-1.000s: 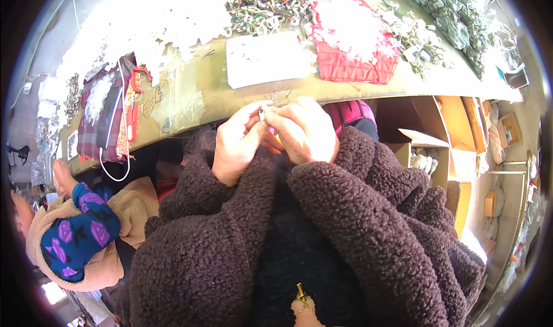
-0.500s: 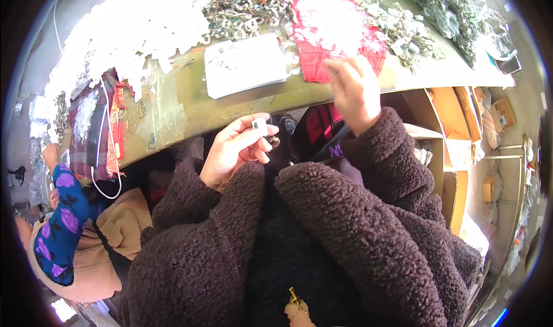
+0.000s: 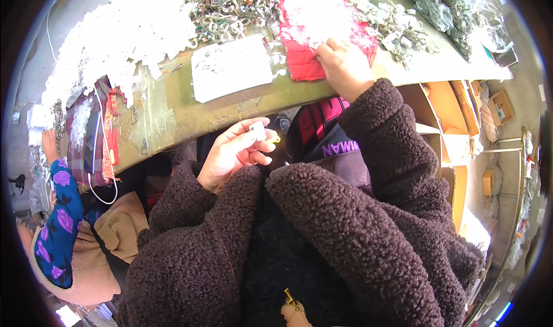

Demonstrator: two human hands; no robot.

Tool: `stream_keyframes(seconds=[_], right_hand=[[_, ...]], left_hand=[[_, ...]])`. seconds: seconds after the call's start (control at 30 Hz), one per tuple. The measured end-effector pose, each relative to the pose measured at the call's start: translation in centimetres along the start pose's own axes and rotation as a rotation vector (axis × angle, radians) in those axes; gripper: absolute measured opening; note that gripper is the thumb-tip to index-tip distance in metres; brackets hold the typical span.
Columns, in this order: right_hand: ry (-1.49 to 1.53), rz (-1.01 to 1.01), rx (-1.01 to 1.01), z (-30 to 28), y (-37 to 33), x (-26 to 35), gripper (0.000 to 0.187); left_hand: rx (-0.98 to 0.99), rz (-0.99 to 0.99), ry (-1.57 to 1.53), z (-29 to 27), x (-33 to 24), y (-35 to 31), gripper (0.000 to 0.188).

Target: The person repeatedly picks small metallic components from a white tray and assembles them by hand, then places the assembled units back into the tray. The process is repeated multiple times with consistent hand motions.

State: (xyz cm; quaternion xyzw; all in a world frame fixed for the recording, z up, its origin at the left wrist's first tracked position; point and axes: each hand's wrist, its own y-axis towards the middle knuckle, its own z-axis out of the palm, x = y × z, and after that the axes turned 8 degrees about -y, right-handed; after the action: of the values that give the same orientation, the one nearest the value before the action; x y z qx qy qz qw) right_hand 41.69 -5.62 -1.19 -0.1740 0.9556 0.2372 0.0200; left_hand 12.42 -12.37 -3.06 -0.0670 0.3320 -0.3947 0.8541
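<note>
My left hand (image 3: 229, 153) is closed in front of the table's near edge. Thumb and fingers pinch a small white rectangular piece (image 3: 258, 132), and a bit of something yellowish shows just beyond it. My right hand (image 3: 344, 67) reaches over the table to a red cloth (image 3: 305, 67). Its fingers are drawn together at the near edge of a heap of small whitish, shiny pieces (image 3: 319, 16) lying on that cloth. What the right fingertips hold, if anything, is hidden.
White sheets (image 3: 230, 76) with small bits on top lie left of the cloth. Coiled greenish straps (image 3: 236, 10) are heaped behind, a bright white pile (image 3: 127, 33) at left. Cardboard boxes (image 3: 449, 108) stand at right. A co-worker's flowered sleeve (image 3: 60, 223) is at far left.
My right hand has moved forward and left, down onto the red cloth. The left hand stays nearly in place with the small white piece. The whole view has shifted slightly.
</note>
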Motion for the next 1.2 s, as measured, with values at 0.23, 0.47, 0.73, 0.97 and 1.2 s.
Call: stream_keyframes(seconds=[0.23,0.47,0.73,0.97,1.2], right_hand=[[0.623,0.337,-0.073,-2.3,-1.3,0.9,0.01],[0.859,0.479,-0.02,-1.9,-0.5,2.3,0.016],[1.058,0.647,0.06,-2.9,0.2,0.7,0.011],[1.589,0.471,0.245,-4.3,-2.2,9.0,0.007],[1.635,0.497,0.343,-4.5,-2.3,11.1,0.007]], left_hand=[[0.003,-0.005,0.042,-0.1,0.0,0.4,0.036],[0.044,0.033,0.067,0.0,0.0,0.3,0.037],[0.057,0.056,0.028,0.0,-0.3,0.3,0.036],[0.099,0.094,0.017,0.7,0.0,0.4,0.032],[0.134,0.123,0.061,0.3,-0.1,0.1,0.03]])
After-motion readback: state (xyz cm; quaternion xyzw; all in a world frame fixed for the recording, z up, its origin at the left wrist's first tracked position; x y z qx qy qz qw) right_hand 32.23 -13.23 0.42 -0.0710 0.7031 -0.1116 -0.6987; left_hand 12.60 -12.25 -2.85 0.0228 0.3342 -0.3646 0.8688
